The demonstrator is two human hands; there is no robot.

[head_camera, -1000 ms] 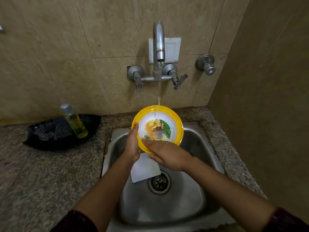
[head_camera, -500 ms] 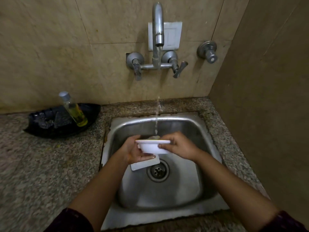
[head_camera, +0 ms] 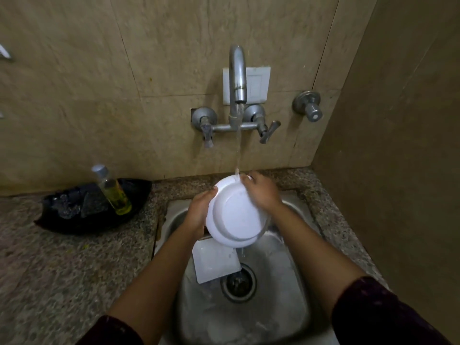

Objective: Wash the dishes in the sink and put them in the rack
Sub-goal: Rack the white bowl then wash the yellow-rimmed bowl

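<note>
At the far left, a black tray (head_camera: 74, 220) is set on the speckled stone counter (head_camera: 62, 282), against the tiled wall. 1 clear bottle (head_camera: 114, 192) of yellow liquid with a grey cap is propped in it, leaning left.

The left hand (head_camera: 199, 215) is held over the left rim of the sink (head_camera: 286, 319). The left edge of the bowl (head_camera: 236, 220) is gripped by it: the thumb is laid on the rim near the top-left, while the other fingers are hidden behind the bowl, so whether they are spread or closed cannot be told.

Below this hand, 1 white square dish (head_camera: 215, 260) is seen lying flat on the sink floor, just beside the drain (head_camera: 238, 282).

The bowl is held by the 2 hands above the back part of the sink, tilted with its white underside turned towards the camera. Its top rim is struck by the thin stream of water (head_camera: 238, 150) falling from the wall tap (head_camera: 237, 78), and a trickle is shed from its lower edge.

The right hand (head_camera: 261, 192) is placed on the bowl's upper-right rim, with the fingers pressed together and curled over the edge under the stream; the fingertips are blurred.

Behind the tap a white switch plate (head_camera: 258, 83) is fixed to the wall. Further right, 1 separate metal valve (head_camera: 308, 108) is mounted on the tiles.
</note>
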